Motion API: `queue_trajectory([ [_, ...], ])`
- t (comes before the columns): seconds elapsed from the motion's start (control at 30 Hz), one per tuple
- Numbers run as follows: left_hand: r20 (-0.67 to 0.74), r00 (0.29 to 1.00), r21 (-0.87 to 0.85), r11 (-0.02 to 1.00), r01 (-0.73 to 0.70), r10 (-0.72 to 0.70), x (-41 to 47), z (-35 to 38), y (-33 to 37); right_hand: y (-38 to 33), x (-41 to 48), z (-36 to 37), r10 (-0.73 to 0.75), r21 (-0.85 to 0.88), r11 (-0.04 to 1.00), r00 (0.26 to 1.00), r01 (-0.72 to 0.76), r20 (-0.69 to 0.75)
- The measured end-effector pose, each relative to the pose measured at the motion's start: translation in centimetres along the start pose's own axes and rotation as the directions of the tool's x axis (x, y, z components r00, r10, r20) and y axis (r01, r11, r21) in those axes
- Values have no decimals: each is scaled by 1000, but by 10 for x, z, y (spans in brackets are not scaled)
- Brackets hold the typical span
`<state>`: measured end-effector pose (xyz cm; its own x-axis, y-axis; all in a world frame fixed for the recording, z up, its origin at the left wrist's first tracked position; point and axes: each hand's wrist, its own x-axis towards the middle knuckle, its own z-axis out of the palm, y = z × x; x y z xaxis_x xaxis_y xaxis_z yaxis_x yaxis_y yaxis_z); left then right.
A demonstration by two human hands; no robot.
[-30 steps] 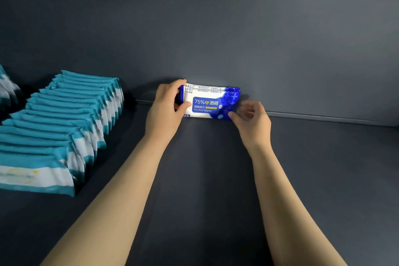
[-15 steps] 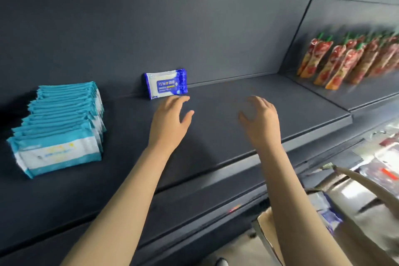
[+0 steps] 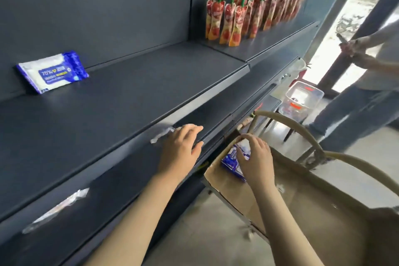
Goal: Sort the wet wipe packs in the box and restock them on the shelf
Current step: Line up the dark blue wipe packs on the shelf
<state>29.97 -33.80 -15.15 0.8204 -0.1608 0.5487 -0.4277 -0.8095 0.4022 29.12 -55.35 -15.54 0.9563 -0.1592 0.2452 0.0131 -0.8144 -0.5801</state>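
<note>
At four o'clock the right hand (image 3: 255,158) has its grip curled round a blue wipe pack (image 3: 230,159) in the cardboard box (image 3: 224,181). The left hand (image 3: 180,149) lies flat at the shelf (image 3: 129,95) edge, grip open; an alcohol wipe pack (image 3: 53,71) leans at ten o'clock.

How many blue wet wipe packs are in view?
2. One blue pack stands at the back of the shelf, left; a second pack is in the cardboard box, gripped by the right hand. Others may be hidden in the box.
</note>
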Motion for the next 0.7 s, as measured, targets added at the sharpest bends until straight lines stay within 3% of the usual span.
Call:
queue_trajectory([
  [0.17,177,982,-42,997,70,-62,-11,85,32,95,-10,-9,99,-132,988,989,-85,106],
  [0.37,389,905,-30,980,199,-172,-22,165,45,187,-9,-4,234,-156,966,955,-207,184],
  [0.57,550,796,17,956,293,-254,-12,240,20,250,16,36,399,-152,916,886,-372,237],
  [0.7,658,685,77,932,353,-313,0,301,-13,282,42,81,500,-147,866,832,-478,240],
])
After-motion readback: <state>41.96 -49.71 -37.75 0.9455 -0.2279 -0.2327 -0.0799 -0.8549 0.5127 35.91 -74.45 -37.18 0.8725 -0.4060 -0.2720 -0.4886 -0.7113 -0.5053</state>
